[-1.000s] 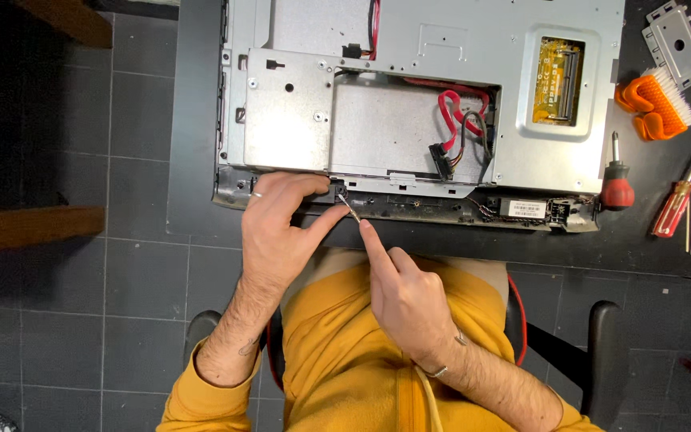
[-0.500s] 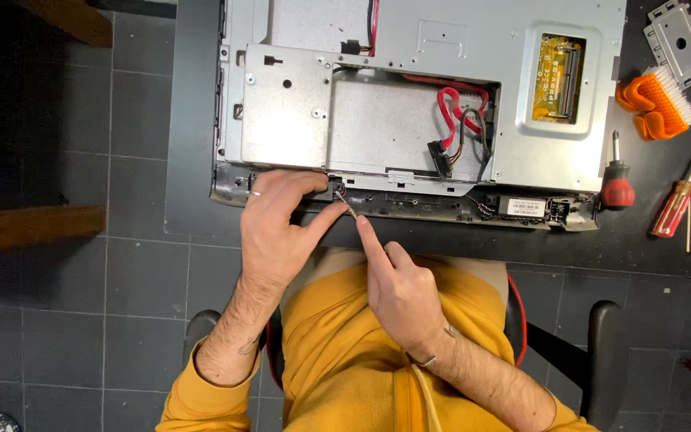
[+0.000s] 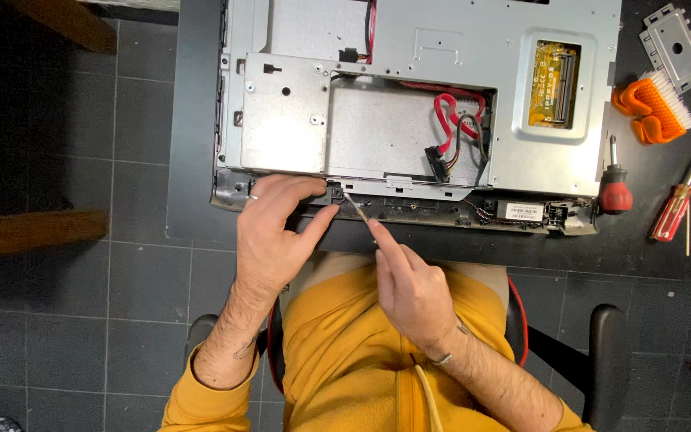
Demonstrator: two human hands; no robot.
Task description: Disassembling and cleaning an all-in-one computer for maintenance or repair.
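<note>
Sharp, evenly lit overhead view. Bright, diffuse light, seemingly from above, falls on the silver metal chassis, which shows a soft sheen without harsh glare. The dark tiled floor on the left sits dim, with low detail. Shadows are short and soft under the left hand and right hand. Straight edges bow slightly toward the frame corners.
</note>
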